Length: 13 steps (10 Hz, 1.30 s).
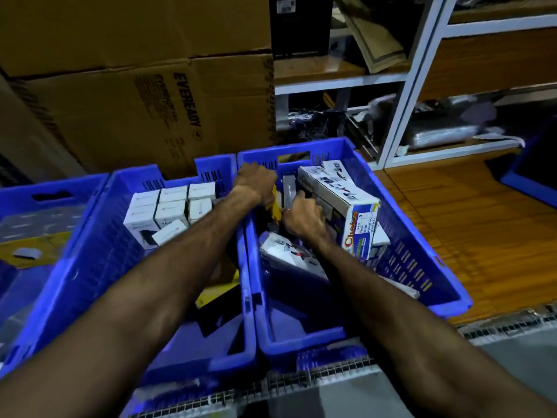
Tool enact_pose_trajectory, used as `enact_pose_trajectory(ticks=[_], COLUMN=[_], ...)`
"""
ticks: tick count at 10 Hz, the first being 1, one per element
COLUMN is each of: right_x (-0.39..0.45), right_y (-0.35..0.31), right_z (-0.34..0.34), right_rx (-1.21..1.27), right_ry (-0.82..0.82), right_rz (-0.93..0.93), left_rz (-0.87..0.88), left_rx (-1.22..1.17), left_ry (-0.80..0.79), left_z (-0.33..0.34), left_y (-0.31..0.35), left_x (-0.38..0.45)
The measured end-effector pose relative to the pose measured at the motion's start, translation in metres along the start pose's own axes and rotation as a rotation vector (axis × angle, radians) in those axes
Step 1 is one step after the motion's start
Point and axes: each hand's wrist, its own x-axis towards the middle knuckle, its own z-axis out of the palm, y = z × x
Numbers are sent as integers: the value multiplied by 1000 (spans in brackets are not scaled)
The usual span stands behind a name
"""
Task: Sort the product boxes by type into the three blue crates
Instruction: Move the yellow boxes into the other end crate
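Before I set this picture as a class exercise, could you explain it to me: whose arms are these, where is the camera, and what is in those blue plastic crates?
There is no machine here. The single picture comes from a wide-angle camera worn on a person's head, looking forward and down, so the two bare arms are the wearer's own.

Three blue plastic crates stand side by side. The middle crate holds small white cardboard boxes packed in rows. The right crate holds mixed goods, including a long white printed carton lying tilted. The left crate holds clear plastic-wrapped packs.

The left hand grips a yellow package in the right crate. The right hand reaches among the boxes beside it; what it holds is hidden. Big brown cardboard cartons stand behind.
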Motion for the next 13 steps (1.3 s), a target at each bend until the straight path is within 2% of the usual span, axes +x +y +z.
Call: enact_pose_trajectory(ticks=[2, 4, 5, 6, 7, 9, 10, 11, 12, 13], right_x=[18, 17, 18, 15, 7, -26, -46, -66, -89, -108], right_y=[0, -4, -6, -10, -17, -28, -26, -21, -15, -12], right_z=[28, 37, 38, 30, 12, -40, -64, -72, -73, -70], right_rx=[-67, -141, -131, -47, 71, 260, 480, 923, 1302, 1479], right_ry=[102, 215, 258, 297, 343, 554, 616, 505, 283, 135], right_rz=[57, 89, 117, 142, 115, 47, 63, 101, 156, 176], left_rz=[3, -35, -101, -134, -168, -386, -362, -390, -423, -455], left_rx=[30, -85, -236, -367, -604, -1294, -1650, -1920, -2110, -2178], left_ry=[-138, -70, -29, 86, 208, 376, 451, 362, 202, 121], left_z=[26, 48, 41, 41, 35, 3, -2, -5, -16, -19], left_y=[-2, -2, -3, -1, -4, -41, -62, -80, -90, -94], left_x=[39, 69, 62, 59, 49, 17, -12, -43, -69, -90])
